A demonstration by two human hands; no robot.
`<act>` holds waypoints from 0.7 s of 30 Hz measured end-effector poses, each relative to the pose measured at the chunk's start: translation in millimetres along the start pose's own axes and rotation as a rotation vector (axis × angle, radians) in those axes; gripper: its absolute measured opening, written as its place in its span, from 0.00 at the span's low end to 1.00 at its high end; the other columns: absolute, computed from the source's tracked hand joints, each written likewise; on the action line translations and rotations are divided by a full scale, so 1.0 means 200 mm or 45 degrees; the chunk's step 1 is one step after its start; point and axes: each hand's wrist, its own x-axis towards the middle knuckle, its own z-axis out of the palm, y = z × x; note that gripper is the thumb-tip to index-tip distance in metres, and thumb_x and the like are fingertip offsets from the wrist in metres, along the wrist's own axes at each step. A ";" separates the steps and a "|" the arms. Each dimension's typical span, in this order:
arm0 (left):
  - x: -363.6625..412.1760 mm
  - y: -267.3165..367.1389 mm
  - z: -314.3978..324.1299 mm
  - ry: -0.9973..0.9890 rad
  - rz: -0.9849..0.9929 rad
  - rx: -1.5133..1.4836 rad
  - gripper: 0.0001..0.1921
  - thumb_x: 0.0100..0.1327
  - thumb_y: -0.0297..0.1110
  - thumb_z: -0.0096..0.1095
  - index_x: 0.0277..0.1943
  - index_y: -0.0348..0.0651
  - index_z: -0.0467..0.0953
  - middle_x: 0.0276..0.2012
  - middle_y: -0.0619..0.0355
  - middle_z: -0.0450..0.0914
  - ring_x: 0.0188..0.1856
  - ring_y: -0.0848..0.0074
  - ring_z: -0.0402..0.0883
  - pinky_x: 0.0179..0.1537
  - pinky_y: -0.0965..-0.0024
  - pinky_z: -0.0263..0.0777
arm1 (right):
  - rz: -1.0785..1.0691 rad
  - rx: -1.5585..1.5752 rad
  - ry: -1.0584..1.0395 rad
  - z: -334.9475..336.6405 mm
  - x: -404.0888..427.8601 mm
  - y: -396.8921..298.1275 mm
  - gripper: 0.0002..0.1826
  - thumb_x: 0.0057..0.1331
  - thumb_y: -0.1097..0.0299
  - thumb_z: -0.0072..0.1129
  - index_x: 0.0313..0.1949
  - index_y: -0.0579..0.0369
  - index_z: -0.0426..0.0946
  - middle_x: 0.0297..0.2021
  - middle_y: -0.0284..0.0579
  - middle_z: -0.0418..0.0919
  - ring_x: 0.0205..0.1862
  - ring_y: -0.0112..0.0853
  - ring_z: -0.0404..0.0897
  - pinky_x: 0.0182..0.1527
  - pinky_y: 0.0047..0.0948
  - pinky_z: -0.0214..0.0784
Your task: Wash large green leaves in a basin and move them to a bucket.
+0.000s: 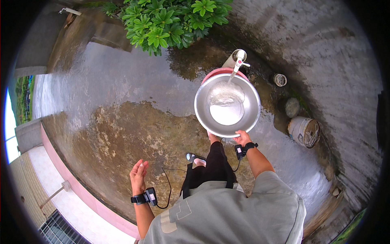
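Note:
A round metal basin [251,105] is under a white tap [240,58] with a small lever, and water runs from the spout into it. Beneath the basin the rim of a red tub [217,72] shows at the far side. My right hand [242,138] grips the basin's near rim, fingers over the edge. Well to the left, my left hand [139,174] is held out over the floor with nothing in it, its fingers slightly bent. Each wrist bears a strapped black device with a cable.
A leafy green shrub [170,23] grows beyond the wet concrete floor [128,131]. Along the grey wall [329,61] at right stand a lidded bucket [300,131] and a pipe end with a grate [280,80]. A pink-edged ledge [88,195] runs at lower left.

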 end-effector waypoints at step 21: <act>0.00 0.03 0.02 -0.008 -0.016 0.079 0.17 0.61 0.38 0.53 0.52 0.43 0.69 0.42 0.57 0.78 0.43 0.77 0.76 0.39 0.78 0.63 | 0.036 -0.064 0.024 -0.16 0.10 0.04 0.16 0.49 0.79 0.53 0.40 0.56 0.66 0.39 0.43 0.72 0.41 0.37 0.73 0.42 0.38 0.67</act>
